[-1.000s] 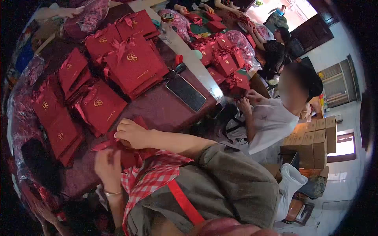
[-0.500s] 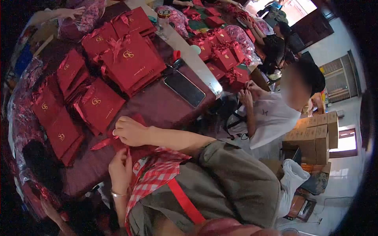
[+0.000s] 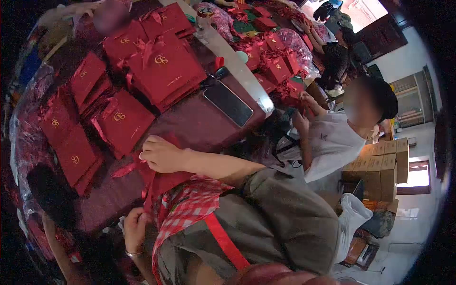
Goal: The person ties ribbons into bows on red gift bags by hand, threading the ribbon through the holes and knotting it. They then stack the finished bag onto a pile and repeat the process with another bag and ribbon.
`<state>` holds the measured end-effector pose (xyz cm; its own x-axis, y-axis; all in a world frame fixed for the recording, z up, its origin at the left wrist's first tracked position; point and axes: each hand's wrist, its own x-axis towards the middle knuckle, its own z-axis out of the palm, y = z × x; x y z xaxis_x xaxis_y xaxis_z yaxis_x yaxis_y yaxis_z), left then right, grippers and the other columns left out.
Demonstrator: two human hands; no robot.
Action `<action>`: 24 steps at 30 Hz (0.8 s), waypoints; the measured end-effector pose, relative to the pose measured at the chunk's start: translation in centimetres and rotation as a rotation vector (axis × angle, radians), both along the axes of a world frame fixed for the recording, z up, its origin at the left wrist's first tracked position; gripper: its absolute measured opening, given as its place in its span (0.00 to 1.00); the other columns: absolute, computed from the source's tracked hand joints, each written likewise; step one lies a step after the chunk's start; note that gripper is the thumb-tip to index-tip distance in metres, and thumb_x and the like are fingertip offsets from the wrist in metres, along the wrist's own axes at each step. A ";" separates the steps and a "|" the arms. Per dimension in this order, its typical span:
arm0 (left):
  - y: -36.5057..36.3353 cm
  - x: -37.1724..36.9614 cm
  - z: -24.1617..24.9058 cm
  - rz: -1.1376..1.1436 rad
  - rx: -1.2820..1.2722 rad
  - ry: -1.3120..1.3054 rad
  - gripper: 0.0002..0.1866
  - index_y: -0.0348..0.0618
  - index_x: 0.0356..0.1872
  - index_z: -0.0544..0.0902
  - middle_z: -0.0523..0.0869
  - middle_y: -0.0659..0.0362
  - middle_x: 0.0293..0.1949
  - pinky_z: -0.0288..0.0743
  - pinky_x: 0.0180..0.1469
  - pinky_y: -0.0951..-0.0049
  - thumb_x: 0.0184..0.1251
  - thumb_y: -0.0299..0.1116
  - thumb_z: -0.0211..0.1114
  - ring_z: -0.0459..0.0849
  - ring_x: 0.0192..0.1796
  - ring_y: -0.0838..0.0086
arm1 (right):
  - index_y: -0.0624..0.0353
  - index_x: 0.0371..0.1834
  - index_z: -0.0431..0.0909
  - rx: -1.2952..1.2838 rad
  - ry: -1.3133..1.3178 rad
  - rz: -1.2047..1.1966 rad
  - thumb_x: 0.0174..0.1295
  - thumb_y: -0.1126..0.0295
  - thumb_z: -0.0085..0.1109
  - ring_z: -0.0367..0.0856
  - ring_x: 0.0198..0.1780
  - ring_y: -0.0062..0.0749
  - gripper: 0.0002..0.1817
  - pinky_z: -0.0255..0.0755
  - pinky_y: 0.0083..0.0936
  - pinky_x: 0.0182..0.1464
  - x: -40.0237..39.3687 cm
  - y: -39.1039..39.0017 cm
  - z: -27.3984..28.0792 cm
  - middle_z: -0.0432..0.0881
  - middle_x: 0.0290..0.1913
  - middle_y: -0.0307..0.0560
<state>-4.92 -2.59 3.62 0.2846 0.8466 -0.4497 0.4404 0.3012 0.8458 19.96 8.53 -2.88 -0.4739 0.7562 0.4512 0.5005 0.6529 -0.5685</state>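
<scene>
Nearest us, at about seven o'clock, our left hand [image 3: 135, 227] is curled shut around the lower end of a red ribbon [image 3: 148, 190], drawing it down taut, it seems. Just above, at nine o'clock from centre, our right hand [image 3: 160, 155] presses fingers-down on the red gift bag [image 3: 164, 178] that the ribbon belongs to, pinching the ribbon's upper part where a loose tail [image 3: 124, 169] trails off to the left; the bag lies flat at the edge of the table [image 3: 199, 128], likely so it stays put while the ribbon is pulled.

Farther out, toward ten and eleven o'clock, finished red bags [image 3: 164, 71] with gold logos lie in overlapping stacks, bows already tied. A black phone [image 3: 228, 102] rests face up at twelve o'clock. At two o'clock a seated person in a white shirt [image 3: 332, 142] works at another red bag, with cardboard boxes [image 3: 380, 164] stacked behind.
</scene>
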 end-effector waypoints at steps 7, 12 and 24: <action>0.7 0.7 -0.8 0.091 0.249 -0.131 0.06 0.36 0.40 0.77 0.76 0.62 0.27 0.68 0.35 0.82 0.64 0.21 0.56 0.74 0.30 0.81 | 0.59 0.41 0.75 0.114 0.078 0.015 0.51 0.64 0.64 0.69 0.48 0.44 0.17 0.64 0.40 0.54 0.6 -0.4 3.1 0.72 0.39 0.49; 1.4 4.1 0.2 0.231 0.202 -0.273 0.02 0.36 0.36 0.75 0.76 0.64 0.28 0.68 0.35 0.83 0.63 0.20 0.56 0.74 0.31 0.82 | 0.59 0.44 0.74 0.174 0.153 0.205 0.52 0.54 0.64 0.74 0.47 0.42 0.23 0.63 0.48 0.56 -1.4 -3.8 8.1 0.75 0.38 0.47; 2.1 5.1 -0.4 0.301 0.182 -0.558 0.03 0.38 0.37 0.75 0.77 0.65 0.34 0.69 0.42 0.81 0.65 0.22 0.58 0.75 0.37 0.82 | 0.59 0.28 0.74 -0.033 -0.113 0.393 0.52 0.63 0.56 0.76 0.38 0.43 0.10 0.69 0.37 0.45 -0.8 -3.7 6.4 0.77 0.30 0.49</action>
<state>0.19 -0.50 3.24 0.1729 0.9741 -0.1454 -0.1596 0.1734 0.9718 19.18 4.81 3.47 -0.7750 0.5205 0.3585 0.2767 0.7894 -0.5479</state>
